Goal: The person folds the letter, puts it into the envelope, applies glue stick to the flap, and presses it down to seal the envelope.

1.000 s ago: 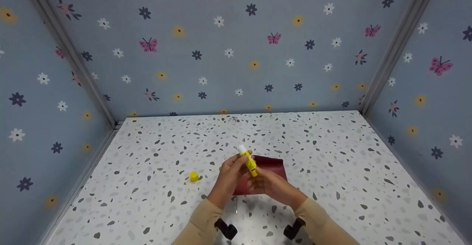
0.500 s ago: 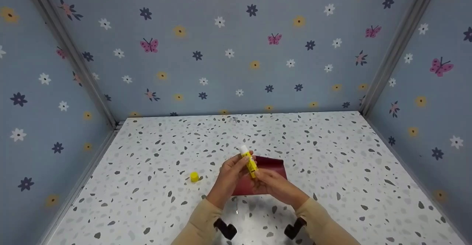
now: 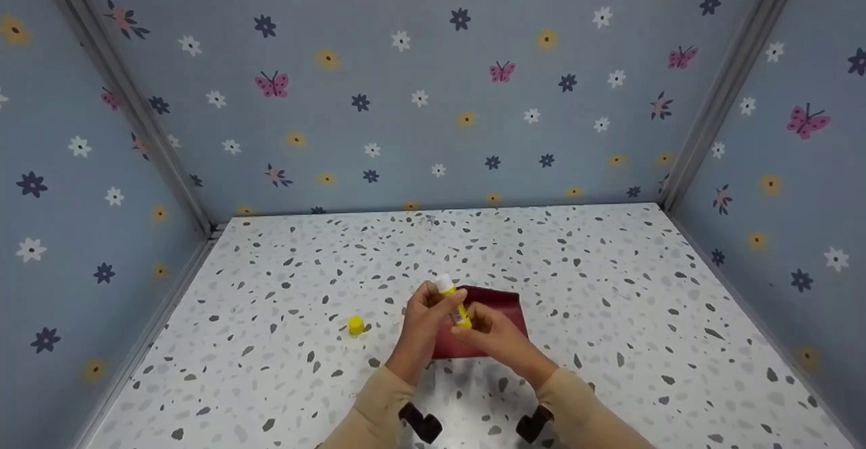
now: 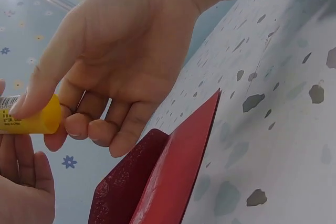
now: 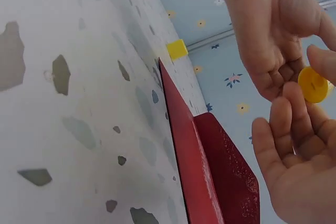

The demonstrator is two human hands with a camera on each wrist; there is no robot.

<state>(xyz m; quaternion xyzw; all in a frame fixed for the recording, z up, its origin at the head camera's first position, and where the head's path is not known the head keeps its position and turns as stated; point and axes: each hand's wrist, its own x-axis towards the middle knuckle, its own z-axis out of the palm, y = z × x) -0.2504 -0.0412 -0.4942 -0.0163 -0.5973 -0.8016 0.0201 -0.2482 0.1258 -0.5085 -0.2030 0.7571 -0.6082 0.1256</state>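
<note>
A yellow glue stick (image 3: 444, 284) with its white end pointing up and away is between both hands above a folded dark red sheet (image 3: 502, 305). My left hand (image 3: 421, 327) grips the tube near the white end, thumb laid across it. With thumb and fingers, my right hand (image 3: 504, 339) pinches the yellow base, which shows as a round yellow end (image 5: 313, 84) in the right wrist view. Much of the label is covered by fingers. In the left wrist view the right hand (image 4: 131, 45) appears large, its thumb on the yellow base.
A yellow cap (image 3: 356, 325) stands on the speckled tabletop (image 3: 284, 354) to the left of the hands. The red sheet lies under the hands, one flap raised. Flower-patterned panels (image 3: 433, 84) enclose the table at the back and sides.
My right hand has shifted its hold at the base, fingers now higher around it. The left thumb lies further across the tube, and the glue stick sits slightly lower. Cap and sheet stay put.
</note>
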